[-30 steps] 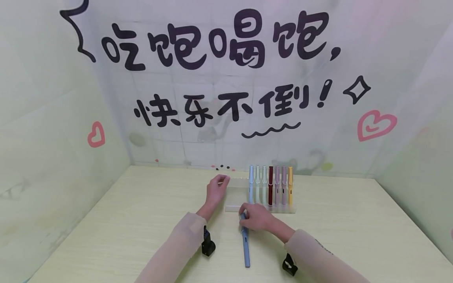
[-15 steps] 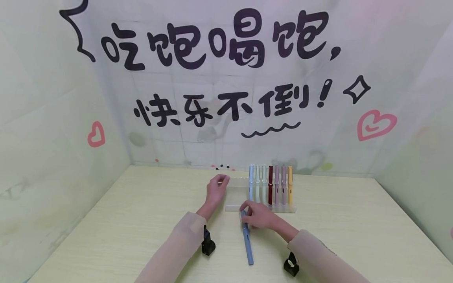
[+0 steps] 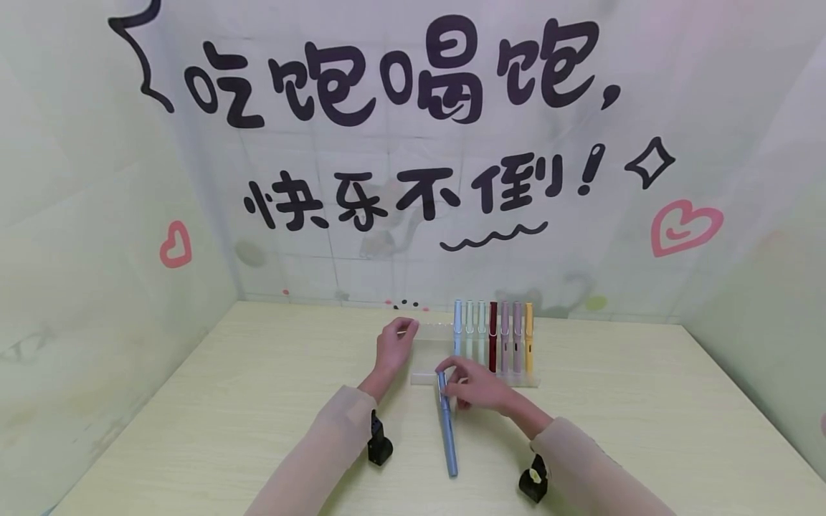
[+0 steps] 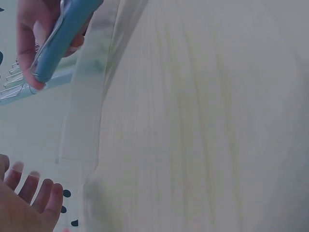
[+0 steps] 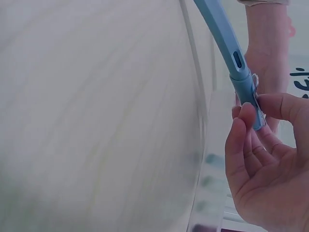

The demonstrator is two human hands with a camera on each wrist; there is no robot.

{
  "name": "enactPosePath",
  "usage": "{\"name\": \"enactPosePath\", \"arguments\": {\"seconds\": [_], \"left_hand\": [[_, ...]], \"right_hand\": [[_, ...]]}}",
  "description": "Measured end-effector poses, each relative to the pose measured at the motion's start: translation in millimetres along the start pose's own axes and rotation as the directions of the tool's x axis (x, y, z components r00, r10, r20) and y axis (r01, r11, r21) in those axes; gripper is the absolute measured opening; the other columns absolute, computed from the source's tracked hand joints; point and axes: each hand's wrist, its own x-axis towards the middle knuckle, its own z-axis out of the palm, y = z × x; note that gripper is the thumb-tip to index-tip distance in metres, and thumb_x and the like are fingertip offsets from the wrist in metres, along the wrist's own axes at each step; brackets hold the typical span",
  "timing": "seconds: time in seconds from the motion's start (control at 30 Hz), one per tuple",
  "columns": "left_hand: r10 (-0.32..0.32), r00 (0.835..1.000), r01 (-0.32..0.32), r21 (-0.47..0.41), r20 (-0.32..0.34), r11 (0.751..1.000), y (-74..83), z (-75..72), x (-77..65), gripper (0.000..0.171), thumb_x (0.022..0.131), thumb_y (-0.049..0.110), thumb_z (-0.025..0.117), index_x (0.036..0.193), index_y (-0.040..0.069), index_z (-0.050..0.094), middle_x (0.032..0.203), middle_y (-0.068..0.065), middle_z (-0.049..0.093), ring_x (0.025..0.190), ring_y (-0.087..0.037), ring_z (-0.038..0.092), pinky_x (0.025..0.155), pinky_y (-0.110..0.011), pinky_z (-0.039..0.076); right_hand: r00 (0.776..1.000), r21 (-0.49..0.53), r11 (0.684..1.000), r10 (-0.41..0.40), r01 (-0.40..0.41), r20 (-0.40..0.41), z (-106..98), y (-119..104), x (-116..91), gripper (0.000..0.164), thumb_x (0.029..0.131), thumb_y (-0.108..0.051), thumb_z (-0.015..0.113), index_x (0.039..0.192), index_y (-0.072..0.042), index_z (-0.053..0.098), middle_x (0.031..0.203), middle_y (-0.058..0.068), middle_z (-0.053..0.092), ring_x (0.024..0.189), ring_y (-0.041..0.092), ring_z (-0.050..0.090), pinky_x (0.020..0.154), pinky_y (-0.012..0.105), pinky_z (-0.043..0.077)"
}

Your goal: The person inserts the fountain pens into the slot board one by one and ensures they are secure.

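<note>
A clear pen stand (image 3: 424, 378) sits on the table, with several capped pens (image 3: 493, 337) upright in its right part. My left hand (image 3: 393, 347) holds the stand's upper left corner between thumb and fingers; in the left wrist view its fingers (image 4: 41, 193) show at the stand's end. In front of the stand, my right hand (image 3: 477, 387) pinches a blue fountain pen (image 3: 448, 437) by its clipped cap. The pen's cap end points toward the stand and its barrel slants back toward me. In the right wrist view, thumb and fingertips grip the cap (image 5: 247, 92) beside its clip.
The pale wooden table (image 3: 271, 401) spreads out on both sides of the stand. A printed cloth backdrop (image 3: 413, 272) rises behind it, with fabric walls at left and right. Black wrist cameras (image 3: 379, 450) hang beneath both sleeves.
My right hand has moved slightly forward and up, bringing the blue fountain pen's cap end closer to the stand. The left hand and the stand stay put.
</note>
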Motion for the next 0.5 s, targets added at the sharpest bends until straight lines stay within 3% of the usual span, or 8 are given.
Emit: {"name": "enactPosePath", "arguments": {"seconds": [0.27,0.5], "left_hand": [[-0.016,1.000,0.016,0.003,0.006,1.000,-0.3,0.2,0.2,0.024,0.093,0.018,0.053,0.104,-0.002,0.061,0.103,-0.016,0.062,0.099,-0.030,0.058,0.085,-0.037,0.048],[-0.020,1.000,0.020,0.013,0.013,1.000,-0.2,-0.2,0.0,0.026,0.093,0.020,0.052,0.105,-0.001,0.060,0.104,-0.015,0.062,0.100,-0.029,0.057,0.086,-0.037,0.048]], "right_hand": [[0.999,0.033,0.998,-0.051,0.052,-0.019,-7.4,-4.7,0.5,0.034,0.087,-0.004,0.055,0.119,0.004,0.047,0.080,0.008,0.058,0.057,0.018,0.055,0.054,0.031,0.050],[0.994,0.002,0.997,-0.081,0.081,-0.072,-13.4,-12.0,3.4,0.031,0.087,-0.004,0.057,0.118,-0.004,0.050,0.083,0.008,0.058,0.057,0.017,0.055,0.054,0.033,0.051]]}}
